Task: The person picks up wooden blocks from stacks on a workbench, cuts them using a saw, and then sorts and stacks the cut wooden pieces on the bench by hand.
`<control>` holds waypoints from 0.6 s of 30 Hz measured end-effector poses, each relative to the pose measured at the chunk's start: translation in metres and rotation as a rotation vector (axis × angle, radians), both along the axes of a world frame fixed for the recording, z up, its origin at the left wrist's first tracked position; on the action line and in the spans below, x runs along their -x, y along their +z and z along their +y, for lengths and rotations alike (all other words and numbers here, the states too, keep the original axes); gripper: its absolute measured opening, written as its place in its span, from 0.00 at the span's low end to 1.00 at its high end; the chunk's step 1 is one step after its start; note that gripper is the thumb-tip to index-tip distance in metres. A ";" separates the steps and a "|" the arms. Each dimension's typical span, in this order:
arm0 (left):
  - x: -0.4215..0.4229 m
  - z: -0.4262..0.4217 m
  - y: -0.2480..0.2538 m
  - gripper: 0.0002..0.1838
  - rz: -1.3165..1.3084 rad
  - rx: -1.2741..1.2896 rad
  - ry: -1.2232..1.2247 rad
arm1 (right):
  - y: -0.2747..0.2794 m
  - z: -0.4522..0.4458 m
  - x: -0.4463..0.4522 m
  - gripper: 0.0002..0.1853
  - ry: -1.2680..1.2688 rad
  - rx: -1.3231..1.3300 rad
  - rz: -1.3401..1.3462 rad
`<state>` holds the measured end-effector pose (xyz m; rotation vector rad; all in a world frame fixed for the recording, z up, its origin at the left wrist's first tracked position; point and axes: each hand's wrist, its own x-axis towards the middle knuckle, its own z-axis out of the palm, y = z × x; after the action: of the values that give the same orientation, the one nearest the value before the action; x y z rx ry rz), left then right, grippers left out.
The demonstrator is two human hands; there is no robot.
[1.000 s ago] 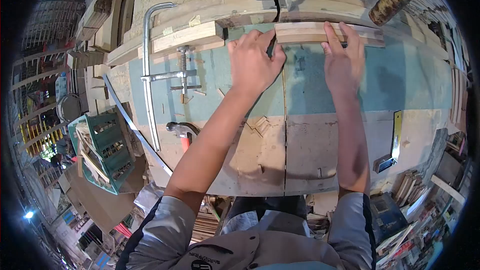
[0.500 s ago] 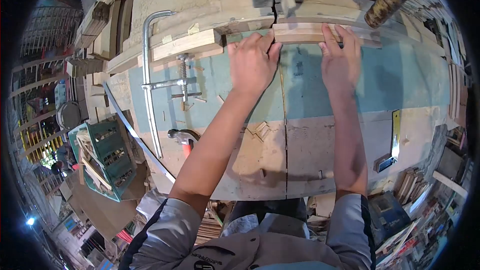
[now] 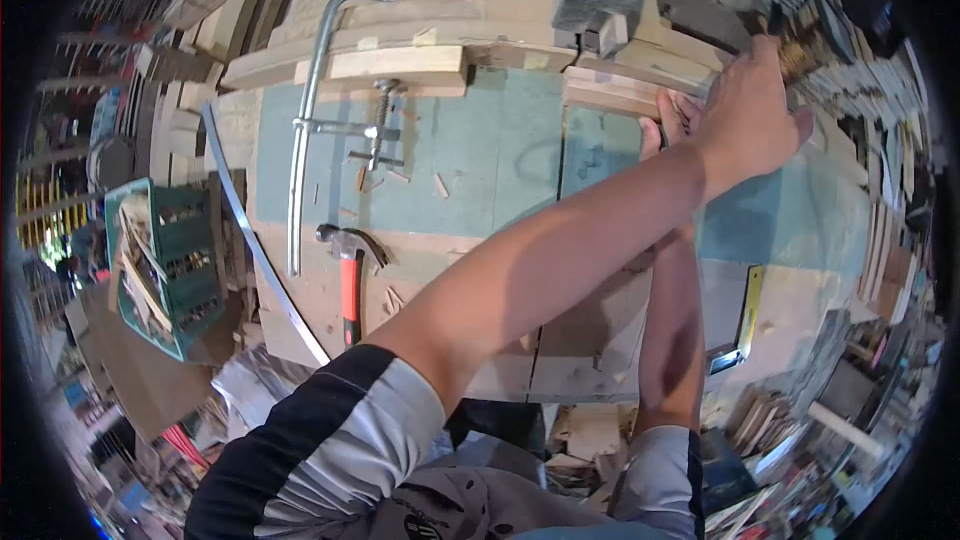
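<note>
My right hand (image 3: 672, 122) grips the right part of a short stack of wooden strips (image 3: 612, 90) lying against the wooden fence at the bench's far side. Crossing above my right forearm, my left hand (image 3: 750, 118) reaches to the upper right. Its thumb is spread away from the fingers. The fingertips are at a mottled brown cylinder (image 3: 800, 52) with dark parts; whether they touch it I cannot tell. Part of the right hand and the strips' right end are hidden behind the left hand and wrist.
On the bench (image 3: 520, 160) lie a metal bar clamp (image 3: 306, 130) beside a wooden block (image 3: 395, 65), a red-handled claw hammer (image 3: 350, 285), a long metal ruler (image 3: 250, 235), a try square (image 3: 745, 320) and wood slivers. A green crate (image 3: 190, 285) of offcuts stands at left.
My left hand has let go of the strips' left end and swung right, over my right arm, to the brown cylinder. My right hand stays on the strips. The view has shifted.
</note>
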<state>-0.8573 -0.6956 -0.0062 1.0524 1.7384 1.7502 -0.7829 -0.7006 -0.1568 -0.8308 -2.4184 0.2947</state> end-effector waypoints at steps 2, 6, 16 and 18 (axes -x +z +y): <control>0.010 -0.001 0.001 0.24 -0.004 0.045 -0.039 | -0.003 0.002 -0.002 0.25 -0.015 0.076 0.060; 0.009 -0.004 -0.007 0.24 0.034 0.069 -0.077 | 0.003 0.003 0.000 0.25 -0.006 0.059 -0.009; -0.015 -0.046 -0.008 0.24 0.141 0.153 -0.215 | 0.017 -0.008 0.007 0.24 -0.057 -0.362 -0.187; -0.035 -0.041 -0.022 0.24 0.210 0.105 -0.146 | 0.016 -0.005 0.014 0.24 -0.021 -0.367 -0.209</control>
<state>-0.8218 -0.7368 -0.0284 1.3201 1.8042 1.4881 -0.7967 -0.7061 -0.1409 -0.7475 -2.5423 -0.2520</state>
